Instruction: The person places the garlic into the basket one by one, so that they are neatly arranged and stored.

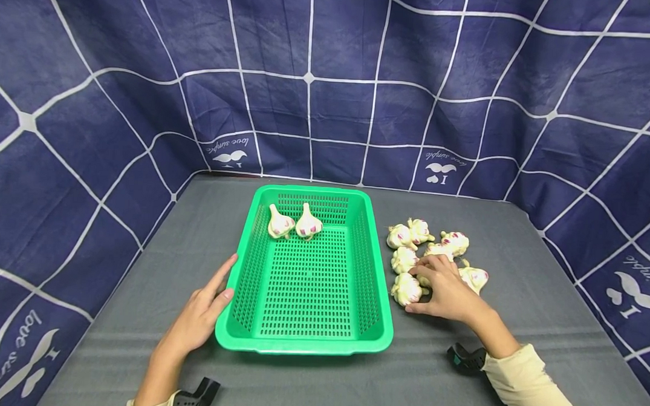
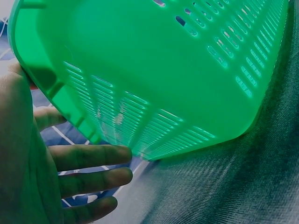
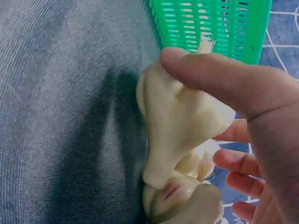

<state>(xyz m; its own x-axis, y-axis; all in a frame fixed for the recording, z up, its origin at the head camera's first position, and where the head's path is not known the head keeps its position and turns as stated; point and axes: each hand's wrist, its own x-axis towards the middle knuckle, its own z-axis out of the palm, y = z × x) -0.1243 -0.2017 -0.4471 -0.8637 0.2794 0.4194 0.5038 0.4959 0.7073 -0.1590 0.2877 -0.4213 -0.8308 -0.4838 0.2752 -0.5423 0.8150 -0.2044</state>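
A green plastic basket [image 1: 303, 345] sits on the grey cloth with two garlic bulbs [image 1: 309, 225] in its far left part. My left hand [image 1: 197, 314] rests against the basket's left rim, its fingers fairly straight. In the left wrist view, several fingers [image 2: 96, 157] extend beside the perforated wall. To the right of the basket my right hand [image 1: 445, 288] is at a cluster of garlic. Its thumb and fingers grip a garlic bulb [image 3: 180, 114], the thumb lying over the bulb's side in the right wrist view. More bulbs [image 3: 196, 205] lie close beyond it.
Several loose garlic bulbs [image 1: 405, 260] lie grouped along the basket's right side, one bulb [image 1: 473, 277] just right of my right hand. A blue curtain [image 1: 340, 110] with white grid lines rises behind and on both sides of the grey table surface [image 1: 338, 388].
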